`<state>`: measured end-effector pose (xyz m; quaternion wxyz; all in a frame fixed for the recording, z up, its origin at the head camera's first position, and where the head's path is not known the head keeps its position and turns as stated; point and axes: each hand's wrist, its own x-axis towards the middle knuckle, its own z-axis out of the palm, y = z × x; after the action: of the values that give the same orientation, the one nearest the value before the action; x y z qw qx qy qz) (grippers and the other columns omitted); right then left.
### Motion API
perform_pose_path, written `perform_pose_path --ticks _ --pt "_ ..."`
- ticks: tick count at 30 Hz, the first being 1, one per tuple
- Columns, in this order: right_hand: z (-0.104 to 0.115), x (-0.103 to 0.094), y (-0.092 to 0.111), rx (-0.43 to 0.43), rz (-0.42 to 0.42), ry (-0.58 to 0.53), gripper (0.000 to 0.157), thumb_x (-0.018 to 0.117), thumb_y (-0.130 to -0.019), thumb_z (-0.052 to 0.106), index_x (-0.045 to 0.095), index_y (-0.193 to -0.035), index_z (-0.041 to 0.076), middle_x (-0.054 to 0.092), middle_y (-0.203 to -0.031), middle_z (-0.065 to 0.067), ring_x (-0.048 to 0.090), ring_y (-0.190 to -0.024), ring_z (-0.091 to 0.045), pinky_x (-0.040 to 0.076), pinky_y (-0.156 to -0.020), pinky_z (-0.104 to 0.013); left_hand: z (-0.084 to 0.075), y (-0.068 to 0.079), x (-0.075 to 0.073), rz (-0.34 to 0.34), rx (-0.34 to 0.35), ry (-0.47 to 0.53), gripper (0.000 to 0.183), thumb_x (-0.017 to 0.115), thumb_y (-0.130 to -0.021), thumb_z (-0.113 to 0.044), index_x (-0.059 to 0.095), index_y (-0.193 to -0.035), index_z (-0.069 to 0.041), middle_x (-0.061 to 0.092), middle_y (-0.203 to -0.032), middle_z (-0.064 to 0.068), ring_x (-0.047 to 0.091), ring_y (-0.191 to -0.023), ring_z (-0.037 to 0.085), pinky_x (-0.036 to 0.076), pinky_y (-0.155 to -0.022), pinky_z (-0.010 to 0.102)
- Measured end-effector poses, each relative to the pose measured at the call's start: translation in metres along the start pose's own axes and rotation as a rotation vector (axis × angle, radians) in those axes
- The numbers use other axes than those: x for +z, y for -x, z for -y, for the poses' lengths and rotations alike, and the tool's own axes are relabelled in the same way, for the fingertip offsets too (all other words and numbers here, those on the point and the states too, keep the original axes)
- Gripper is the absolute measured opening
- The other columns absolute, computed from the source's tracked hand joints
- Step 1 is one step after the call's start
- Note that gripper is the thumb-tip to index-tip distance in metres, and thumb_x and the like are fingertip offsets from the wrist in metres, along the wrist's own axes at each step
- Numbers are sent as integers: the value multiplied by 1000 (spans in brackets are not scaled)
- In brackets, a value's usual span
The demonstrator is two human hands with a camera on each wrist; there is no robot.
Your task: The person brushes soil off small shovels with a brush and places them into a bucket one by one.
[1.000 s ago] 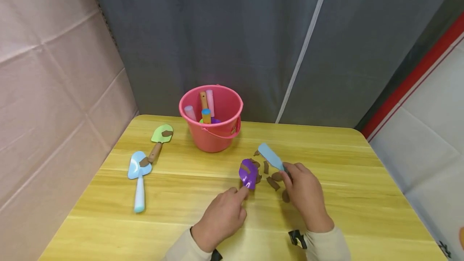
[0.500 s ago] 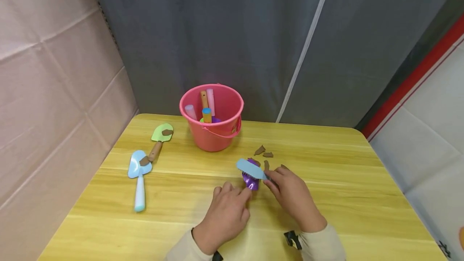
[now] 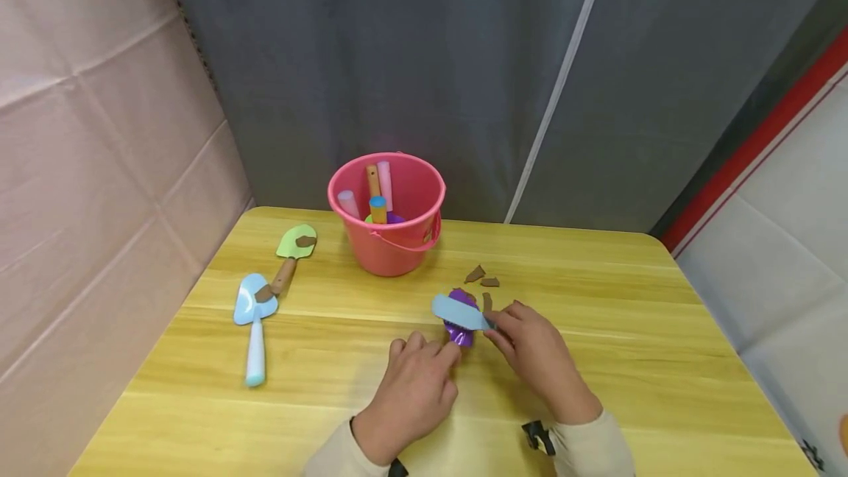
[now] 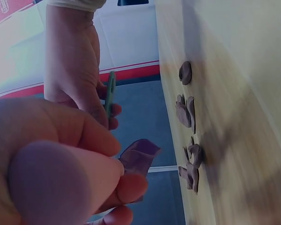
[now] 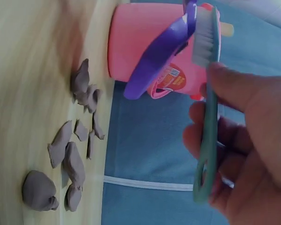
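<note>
In my left hand (image 3: 412, 392) I grip the lilac handle (image 4: 61, 183) of a small shovel with a purple blade (image 3: 461, 333); the blade is above the table in both wrist views. My right hand (image 3: 539, 359) holds a brush (image 3: 457, 311) by its blue-green handle (image 5: 208, 140), fingers curled round it. White bristles (image 5: 203, 42) face the purple blade and look very close to it; contact is unclear. Most of the blade is under the brush in the head view. Brown clay-like pieces (image 5: 75, 164) lie on the table below, partly hidden by my right hand.
A pink bucket (image 3: 391, 252) with several tool handles inside stands behind. To the left lie a green shovel (image 3: 291, 245) and a blue shovel (image 3: 254, 300), with brown pieces on or beside them. The wooden table (image 3: 199, 418) ends at a grey curtain (image 3: 411, 57).
The brush has swung left from beside the brown pieces to over the purple blade. Brown pieces seen on the blade are now covered or gone. Over the last half second little has moved.
</note>
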<state>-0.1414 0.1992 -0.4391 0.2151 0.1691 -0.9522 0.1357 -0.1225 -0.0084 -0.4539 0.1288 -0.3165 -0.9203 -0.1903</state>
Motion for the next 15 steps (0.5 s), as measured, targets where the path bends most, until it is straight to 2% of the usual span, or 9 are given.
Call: perform_pose_path --ticks 2,5,8,12,15 --pt "0 0 0 21 -17 25 22 72 -78 20 70 -98 10 56 -78 2 51 -66 -13 44 -56 -30 -1 0 0 0 7 6 19 62 -73 -18 58 -91 -22 49 -71 -11 39 -74 13 32 -76 40" --pt "-1 -1 2 119 -77 90 23 72 -78 18 69 -98 7 58 -78 -3 54 -66 -20 45 -56 -35 -1 1 1 -9 16 11 21 60 -73 -17 60 -93 -22 51 -73 -10 43 -78 14 31 -87 49" --pt "-3 -2 2 160 -104 85 24 71 -78 16 69 -99 6 60 -80 -4 54 -66 -21 45 -55 -36 -1 0 1 -18 13 7 21 60 -72 -17 59 -92 -22 52 -73 -10 44 -79 15 30 -89 53" --pt "-2 -2 1 63 -38 3 26 71 -79 20 69 -103 10 57 -80 2 49 -65 -13 43 -55 -29 -1 0 1 -20 10 3 19 60 -73 -17 59 -91 -21 53 -74 -9 44 -78 15 30 -89 52" --pt "-2 -1 2 15 -14 5 25 71 -79 22 69 -102 10 58 -81 1 52 -68 -14 45 -58 -30 -2 0 0 -21 16 9 19 60 -73 -17 60 -91 -21 53 -74 -10 44 -78 15 30 -89 53"
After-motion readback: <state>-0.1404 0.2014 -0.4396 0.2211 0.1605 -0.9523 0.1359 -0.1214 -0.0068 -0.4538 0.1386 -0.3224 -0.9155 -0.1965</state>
